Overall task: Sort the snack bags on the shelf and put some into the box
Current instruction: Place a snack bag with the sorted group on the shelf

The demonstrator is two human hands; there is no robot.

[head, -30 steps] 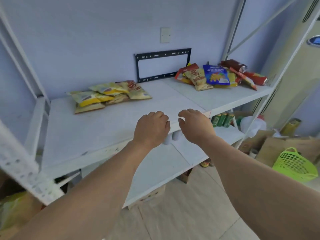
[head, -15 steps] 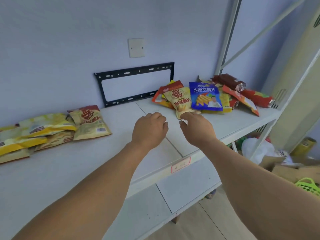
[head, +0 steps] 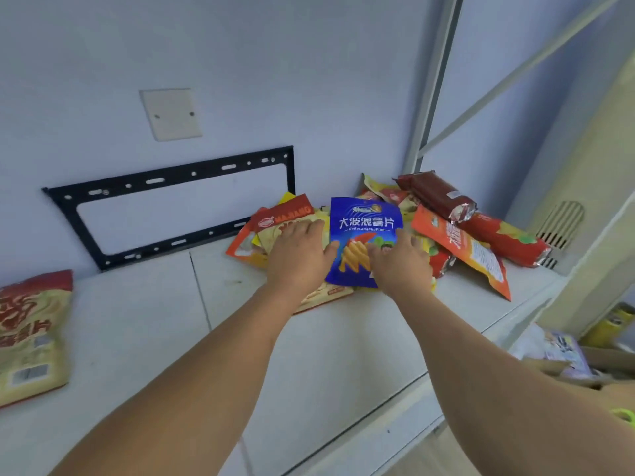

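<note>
A heap of snack bags lies at the back right of the white shelf. On top is a blue chip bag. My left hand lies flat with spread fingers on a yellow-and-red bag just left of the blue one. My right hand rests with straight fingers on the blue bag's lower right part. An orange bag and dark red bags lie to the right of the blue one. Another yellow-and-red bag lies apart at the far left.
A black metal bracket and a blank wall plate are fixed to the wall behind. A white shelf upright stands right of the heap. A cardboard box with items sits low at the right.
I have stepped closer and to the right. Both hands went forward from the shelf's front edge onto the heap and spread out from loosely curled.
</note>
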